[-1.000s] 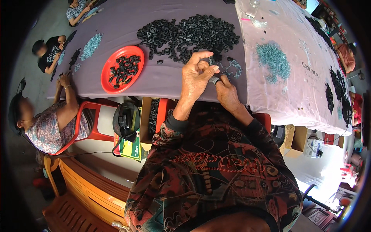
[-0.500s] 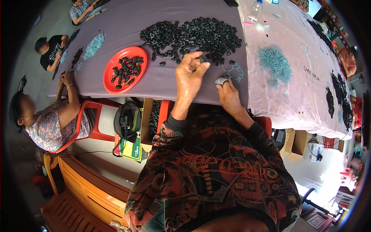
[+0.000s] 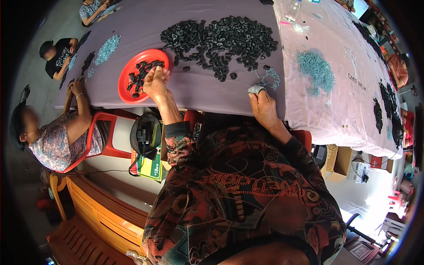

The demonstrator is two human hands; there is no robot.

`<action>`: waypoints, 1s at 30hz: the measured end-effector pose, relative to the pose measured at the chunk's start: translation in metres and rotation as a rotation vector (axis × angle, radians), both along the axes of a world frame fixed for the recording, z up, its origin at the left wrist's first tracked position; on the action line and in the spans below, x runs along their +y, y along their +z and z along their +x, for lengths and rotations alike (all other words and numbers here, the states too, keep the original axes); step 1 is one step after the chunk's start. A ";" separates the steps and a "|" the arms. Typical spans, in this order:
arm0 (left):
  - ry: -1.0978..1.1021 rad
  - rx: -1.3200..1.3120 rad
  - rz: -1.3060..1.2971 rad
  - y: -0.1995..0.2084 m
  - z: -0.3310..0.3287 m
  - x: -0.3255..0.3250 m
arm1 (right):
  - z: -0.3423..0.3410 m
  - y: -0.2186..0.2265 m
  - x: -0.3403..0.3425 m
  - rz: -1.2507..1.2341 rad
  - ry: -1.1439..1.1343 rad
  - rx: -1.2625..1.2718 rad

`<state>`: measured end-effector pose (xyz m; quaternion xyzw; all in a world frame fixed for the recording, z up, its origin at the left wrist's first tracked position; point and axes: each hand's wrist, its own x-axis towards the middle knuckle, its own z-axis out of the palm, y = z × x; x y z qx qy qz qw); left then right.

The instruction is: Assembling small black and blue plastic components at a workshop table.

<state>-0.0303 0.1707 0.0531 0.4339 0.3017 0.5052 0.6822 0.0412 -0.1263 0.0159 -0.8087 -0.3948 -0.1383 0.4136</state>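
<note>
My left hand (image 3: 157, 86) is over the right rim of a round red plate (image 3: 125, 91), which holds several small black parts (image 3: 140, 76). Its fingers are pinched together, and what is between them, if anything, is too small to make out. My right hand (image 3: 266, 110) rests low on the purple-grey cloth, fingers curled together. At its fingertips is a small pale, speckled lump (image 3: 255, 89) of a kind I cannot tell. Just beyond it lies a loose scatter of small silvery-blue pieces (image 3: 273, 79). Farther off spreads a big heap of small black ring-like parts (image 3: 240, 37).
On the pale pink cloth to the right sits a pile of silvery-blue pieces (image 3: 316, 73), with a clear bottle (image 3: 293, 9) behind. Another such pile (image 3: 107, 49) is at the left. A person (image 3: 62, 137) sits at the left on a red chair (image 3: 88, 150); others work around the table.
My left hand has moved left from the front of the black heap to the red plate. The right hand has stayed almost in place at the silvery pieces.
</note>
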 end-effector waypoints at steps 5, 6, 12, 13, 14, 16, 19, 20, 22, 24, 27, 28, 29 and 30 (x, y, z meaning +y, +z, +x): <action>0.075 0.051 -0.092 -0.007 -0.010 0.015 | 0.002 -0.002 0.000 -0.041 -0.004 -0.140; 0.087 0.059 -0.102 -0.008 -0.012 0.019 | 0.002 -0.002 0.000 -0.054 0.009 -0.113; 0.126 -0.004 -0.126 -0.016 -0.015 0.028 | 0.002 -0.002 0.000 -0.064 0.042 -0.064; 0.114 0.002 -0.113 -0.016 -0.014 0.028 | 0.002 -0.001 0.000 -0.070 0.040 -0.063; 0.099 0.008 -0.099 -0.016 -0.013 0.027 | 0.002 -0.001 0.000 -0.076 0.037 -0.063; 0.117 0.036 -0.081 -0.017 -0.010 0.025 | 0.001 -0.001 0.000 -0.071 0.037 -0.077; 0.097 0.060 0.000 -0.019 -0.002 0.019 | 0.001 0.000 0.000 -0.080 0.044 -0.078; 0.066 0.056 0.076 -0.020 0.002 0.016 | 0.001 0.000 0.000 -0.085 0.048 -0.075; 0.023 0.017 0.186 -0.023 0.012 0.004 | 0.001 -0.001 0.000 -0.089 0.038 -0.081; -0.093 0.103 0.460 -0.025 0.020 -0.009 | 0.002 -0.002 0.000 -0.095 0.038 -0.081; -0.128 0.456 0.868 -0.026 0.032 -0.033 | 0.003 -0.004 0.000 -0.117 0.043 -0.082; -0.040 0.564 1.086 -0.028 0.034 -0.042 | 0.003 -0.005 0.000 -0.129 0.042 -0.089; -0.051 0.550 1.232 -0.030 0.036 -0.050 | 0.003 -0.005 0.000 -0.146 0.037 -0.088; -0.090 0.634 1.272 -0.033 0.040 -0.057 | 0.003 -0.005 0.000 -0.137 0.040 -0.115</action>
